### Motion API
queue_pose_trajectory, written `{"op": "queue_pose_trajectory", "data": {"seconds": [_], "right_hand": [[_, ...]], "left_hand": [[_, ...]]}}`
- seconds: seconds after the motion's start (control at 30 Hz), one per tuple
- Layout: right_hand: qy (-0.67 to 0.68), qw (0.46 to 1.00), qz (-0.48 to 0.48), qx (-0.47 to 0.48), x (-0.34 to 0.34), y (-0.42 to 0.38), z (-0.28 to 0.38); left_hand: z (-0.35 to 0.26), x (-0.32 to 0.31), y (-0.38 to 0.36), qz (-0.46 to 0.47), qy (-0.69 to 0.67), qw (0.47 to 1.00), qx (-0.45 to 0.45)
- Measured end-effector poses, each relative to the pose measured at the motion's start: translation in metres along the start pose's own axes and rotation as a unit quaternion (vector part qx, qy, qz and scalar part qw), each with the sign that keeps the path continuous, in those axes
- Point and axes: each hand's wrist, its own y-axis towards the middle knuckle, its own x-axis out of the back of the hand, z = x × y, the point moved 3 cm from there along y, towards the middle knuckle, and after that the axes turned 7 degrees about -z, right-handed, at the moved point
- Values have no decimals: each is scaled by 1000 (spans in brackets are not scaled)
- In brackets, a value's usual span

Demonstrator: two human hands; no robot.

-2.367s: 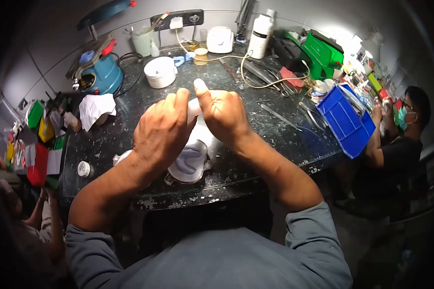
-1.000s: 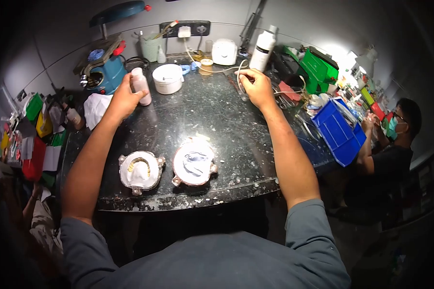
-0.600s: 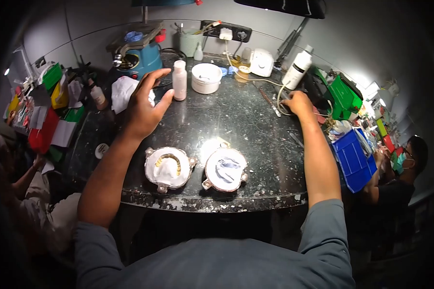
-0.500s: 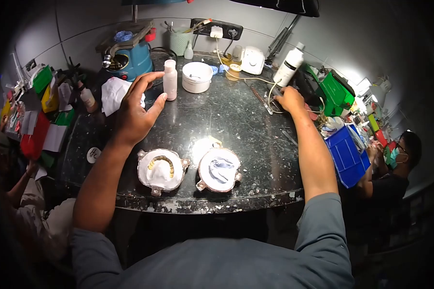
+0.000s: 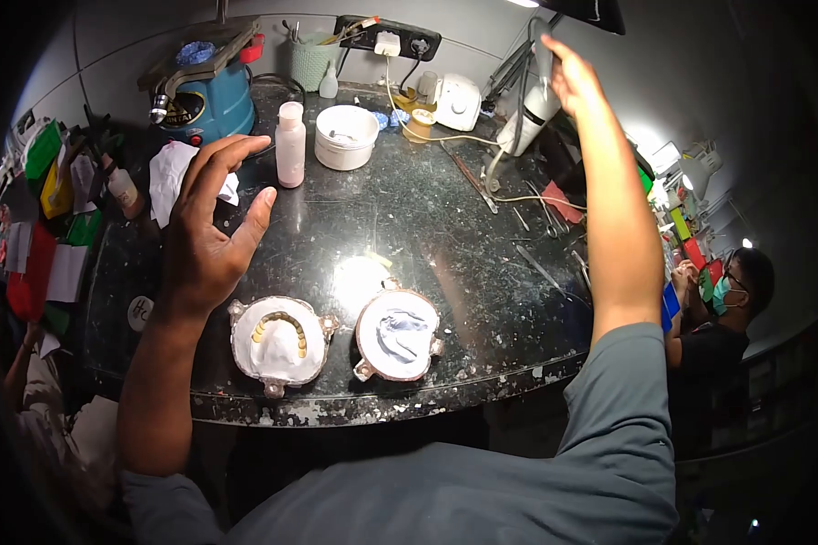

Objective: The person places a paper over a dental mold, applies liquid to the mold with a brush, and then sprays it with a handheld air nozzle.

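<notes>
My left hand [image 5: 211, 227] hovers over the left of the bench, thumb and fingers apart with nothing between them. Just right of its fingertips stands a bottle of pink contents [image 5: 290, 150]. My right hand [image 5: 573, 82] is raised at the back right, closed around a slim grey handpiece [image 5: 543, 62] with a cord hanging from it. Behind that cord a white bottle [image 5: 529, 125] leans. Near the front edge lie two flask halves: one [image 5: 277, 359] bears a plaster model with a row of yellowish teeth, the other [image 5: 398, 336] a grey-white mould.
A white tub [image 5: 346, 141], a small yellowish jar [image 5: 418, 127] and a white control box [image 5: 458, 102] line the back. A blue machine [image 5: 214, 109] stands at left. Thin tools [image 5: 541, 263] and a cable lie at right. A masked person [image 5: 732, 300] sits beyond.
My right hand has risen from the cable area on the bench, bringing up the grey handpiece. The view has shifted, and my left hand keeps its open pose near the pink bottle.
</notes>
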Motion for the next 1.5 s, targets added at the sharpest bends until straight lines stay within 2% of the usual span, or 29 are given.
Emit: {"op": "queue_pose_trajectory", "data": {"seconds": [0.1,0.13,0.17,0.2,0.23,0.27,0.33,0.4,0.47,0.53,0.6,0.67,0.73,0.83,0.87,0.93,1.0,1.03,1.07,1.13,1.2,1.23,1.3,1.37,1.43,1.47,1.5], "right_hand": [[71,997,20,-9,-13,23,8],[-200,946,27,254,-16,24,14],[-441,757,31,482,-26,21,15],[-440,757,32,483,-38,31,12],[-202,914,51,349,-52,46,9],[56,980,67,180,-68,58,0],[-21,980,-65,185,-91,45,-11],[-158,962,-109,193,-102,49,-26],[-189,955,-117,194,-107,68,-51],[-275,931,-142,194,-114,76,-66],[-259,940,-127,181,-120,80,-77],[-318,921,-137,179,-124,77,-84],[-295,936,-114,158,-126,77,-100],[-357,923,-64,131,-131,58,-108],[-338,929,-58,140,-128,89,-138],[-331,936,45,109,-127,73,-127],[-331,924,125,142,-119,54,-110],[-379,904,149,131,-113,12,-81],[-359,906,211,72,-103,-12,-69],[-450,858,242,50,-77,-51,-53],[-448,866,218,-40,-47,-78,-34],[-450,871,187,-54,-29,-80,-35],[-435,881,185,-8,8,-78,-41],[-424,894,138,40,20,-106,-40],[-338,924,174,48,15,-162,-32],[-253,951,176,14,11,-191,-35],[-222,954,198,31,12,-212,-42]], "left_hand": [[0,1,1,7,-2,1000,-1],[0,1,1,12,2,1000,-10],[0,1,1,12,2,1000,-9],[1,1,2,7,-2,1000,-7],[1,1,2,1,-6,1000,-6],[2,2,2,-2,-3,1000,-6],[3,1,1,8,13,1000,-2],[5,0,2,15,26,999,-34],[7,0,2,24,26,999,-32],[9,-1,3,26,30,999,-35],[9,-1,3,29,24,999,-37],[10,-1,3,33,27,999,-32],[10,-2,3,36,34,998,-32],[9,-4,2,41,35,998,-28],[8,-4,2,43,32,998,-31],[7,-3,1,41,38,998,-30],[6,-2,1,40,31,998,-30],[5,-1,1,35,26,998,-34],[3,-1,1,29,21,999,-39],[-1,-1,1,26,18,998,-46],[-6,0,0,26,27,998,-53],[-9,0,0,23,19,998,-56],[-9,0,0,11,15,999,-48],[-6,3,0,2,13,998,-65],[-2,2,-1,-10,21,997,-78],[0,2,-3,-16,26,996,-87],[4,2,-5,6,17,998,-63]]}}
